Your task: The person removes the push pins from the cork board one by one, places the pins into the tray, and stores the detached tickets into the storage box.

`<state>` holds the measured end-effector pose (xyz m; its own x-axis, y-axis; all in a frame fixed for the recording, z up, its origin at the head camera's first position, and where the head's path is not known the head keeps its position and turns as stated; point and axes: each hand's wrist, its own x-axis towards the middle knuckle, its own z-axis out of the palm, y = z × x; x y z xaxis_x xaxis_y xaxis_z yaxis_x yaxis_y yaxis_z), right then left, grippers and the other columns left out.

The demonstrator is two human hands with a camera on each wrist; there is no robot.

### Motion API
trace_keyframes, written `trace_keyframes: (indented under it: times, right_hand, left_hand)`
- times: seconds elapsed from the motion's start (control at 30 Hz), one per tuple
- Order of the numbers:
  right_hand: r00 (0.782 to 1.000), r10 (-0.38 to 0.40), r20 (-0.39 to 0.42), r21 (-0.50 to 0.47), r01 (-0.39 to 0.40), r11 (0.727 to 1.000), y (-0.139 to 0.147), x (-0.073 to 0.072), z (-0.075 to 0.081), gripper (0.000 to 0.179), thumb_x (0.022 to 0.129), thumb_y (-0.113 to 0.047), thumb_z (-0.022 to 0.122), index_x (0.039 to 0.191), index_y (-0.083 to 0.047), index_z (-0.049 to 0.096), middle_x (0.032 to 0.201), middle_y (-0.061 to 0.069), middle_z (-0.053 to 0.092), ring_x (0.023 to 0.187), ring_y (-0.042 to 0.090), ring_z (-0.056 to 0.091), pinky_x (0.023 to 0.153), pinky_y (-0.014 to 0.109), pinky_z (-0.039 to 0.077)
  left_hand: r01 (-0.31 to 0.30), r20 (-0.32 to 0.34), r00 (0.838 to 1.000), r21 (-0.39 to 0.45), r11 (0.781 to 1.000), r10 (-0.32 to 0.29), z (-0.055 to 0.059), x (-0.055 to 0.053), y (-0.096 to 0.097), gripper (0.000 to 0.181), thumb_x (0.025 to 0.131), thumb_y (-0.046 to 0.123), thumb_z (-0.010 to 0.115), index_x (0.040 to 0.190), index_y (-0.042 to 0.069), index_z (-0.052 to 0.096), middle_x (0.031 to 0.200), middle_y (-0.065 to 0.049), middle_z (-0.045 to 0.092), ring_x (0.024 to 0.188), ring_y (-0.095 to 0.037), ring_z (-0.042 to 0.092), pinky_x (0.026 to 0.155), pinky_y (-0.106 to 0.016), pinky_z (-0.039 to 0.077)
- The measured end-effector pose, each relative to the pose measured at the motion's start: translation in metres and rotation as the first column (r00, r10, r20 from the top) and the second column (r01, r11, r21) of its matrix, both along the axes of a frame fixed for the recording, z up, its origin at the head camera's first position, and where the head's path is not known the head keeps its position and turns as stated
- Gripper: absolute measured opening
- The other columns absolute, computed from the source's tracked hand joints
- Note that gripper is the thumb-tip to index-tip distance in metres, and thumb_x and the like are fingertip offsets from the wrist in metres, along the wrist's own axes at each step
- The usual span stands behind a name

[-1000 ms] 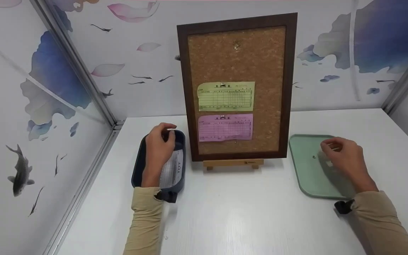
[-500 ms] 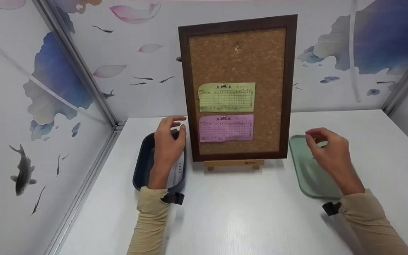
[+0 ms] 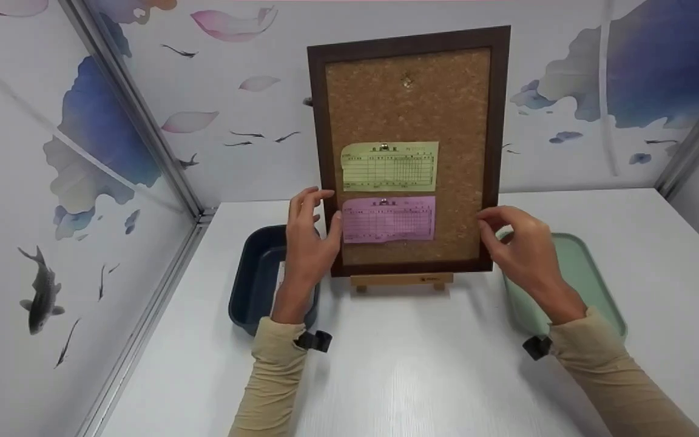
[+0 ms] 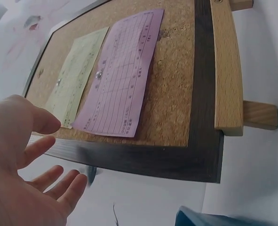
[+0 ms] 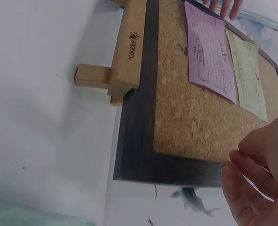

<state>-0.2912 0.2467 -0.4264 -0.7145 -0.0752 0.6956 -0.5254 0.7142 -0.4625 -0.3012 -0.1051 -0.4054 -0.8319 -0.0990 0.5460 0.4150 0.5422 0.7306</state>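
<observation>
A cork board (image 3: 459, 152) in a dark wooden frame stands upright. A pink printed slip (image 3: 389, 221) and a yellow-green printed slip (image 3: 390, 169) above it are each fixed with a small metal pin. My left hand (image 3: 313, 237) is at the frame's left edge, thumb and fingers spread apart, holding nothing. At the frame's right edge is my right hand (image 3: 522, 243), loosely curled. In the right wrist view its thumb and index fingertips (image 5: 235, 155) come close together in front of the frame, with nothing visible between them.
A small wooden easel (image 3: 401, 279) supports the board. To the left stands a dark blue box (image 3: 243, 291) with white paper inside, partly behind my left hand. A light green tray (image 3: 586, 261) lies on the right under my right arm. Painted wall panels (image 3: 252, 54) enclose the white table.
My left hand has moved from over the blue box to the board's left edge. My right hand has moved left from above the green tray, where a small pin showed, to the board's right edge.
</observation>
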Motion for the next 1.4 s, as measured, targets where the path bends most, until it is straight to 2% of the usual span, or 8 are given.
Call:
trace_keyframes:
  times: [0.1,0.33,0.6,0.8,1.0,1.23,1.4]
  right_hand:
    - [1.0,0.015,0.003,0.035,-0.015,0.999,-0.011,-0.005,0.009,0.011,0.099,-0.005,0.076,0.11,-0.004,0.078,0.094,0.007,0.077,0.081,0.017,0.069,0.069,0.01,0.046]
    - [0.999,0.041,0.003,0.1,-0.041,0.994,-0.038,-0.018,0.021,0.013,0.101,-0.007,0.075,0.114,-0.004,0.076,0.1,0.011,0.077,0.081,0.022,0.07,0.07,0.038,0.06]
    - [0.998,0.062,-0.031,0.136,-0.057,0.989,-0.067,-0.031,0.036,0.015,0.1,-0.01,0.076,0.114,-0.006,0.076,0.099,0.009,0.076,0.084,0.023,0.071,0.073,0.037,0.06]
    - [0.997,0.078,-0.022,0.163,-0.073,0.984,-0.086,-0.041,0.047,0.016,0.101,-0.011,0.074,0.117,-0.008,0.075,0.105,0.009,0.076,0.089,0.023,0.072,0.076,0.04,0.061]
    - [0.996,0.08,-0.047,0.149,-0.072,0.986,-0.096,-0.05,0.06,0.016,0.101,-0.011,0.074,0.117,-0.01,0.076,0.112,0.008,0.078,0.099,0.024,0.074,0.084,0.044,0.063]
    - [0.997,0.059,-0.044,0.158,-0.051,0.986,-0.104,-0.06,0.073,0.018,0.102,-0.015,0.074,0.119,-0.009,0.074,0.11,0.009,0.077,0.1,0.026,0.073,0.083,0.048,0.061]
    - [0.998,0.049,-0.048,0.185,-0.039,0.982,-0.111,-0.066,0.081,0.019,0.102,-0.015,0.074,0.119,-0.009,0.073,0.11,0.009,0.077,0.097,0.026,0.074,0.08,0.049,0.062]
  left_hand:
    - [0.012,-0.031,0.999,0.006,1.0,-0.012,-0.001,-0.003,0.004,0.04,0.105,0.016,0.07,0.143,0.011,0.063,0.158,-0.015,0.05,0.142,-0.029,0.054,0.113,-0.048,0.054]
    - [0.004,-0.089,0.996,0.029,1.0,-0.001,-0.002,-0.018,0.01,0.044,0.106,0.018,0.068,0.148,0.01,0.059,0.155,-0.011,0.053,0.144,-0.024,0.052,0.117,-0.044,0.05]
    - [0.016,-0.121,0.993,0.038,0.999,-0.011,0.011,-0.037,0.013,0.045,0.106,0.023,0.068,0.148,0.012,0.059,0.153,-0.009,0.055,0.145,-0.019,0.05,0.118,-0.04,0.047]
    - [0.023,-0.13,0.991,0.04,0.999,-0.017,0.019,-0.05,0.017,0.041,0.106,0.025,0.068,0.143,0.01,0.061,0.148,-0.008,0.057,0.144,-0.018,0.049,0.124,-0.04,0.04]
    - [0.038,-0.132,0.991,0.06,0.997,-0.03,0.02,-0.055,0.02,0.037,0.106,0.026,0.068,0.137,0.008,0.062,0.143,-0.009,0.059,0.142,-0.019,0.05,0.125,-0.04,0.039]
    - [0.038,-0.126,0.992,0.088,0.995,-0.027,0.023,-0.059,0.021,0.029,0.107,0.027,0.067,0.128,0.008,0.065,0.136,-0.009,0.06,0.134,-0.019,0.054,0.119,-0.039,0.044]
    - [0.026,-0.157,0.988,0.124,0.992,-0.006,0.021,-0.064,0.023,0.024,0.112,0.027,0.061,0.123,0.007,0.068,0.131,-0.009,0.063,0.127,-0.018,0.057,0.114,-0.038,0.046]
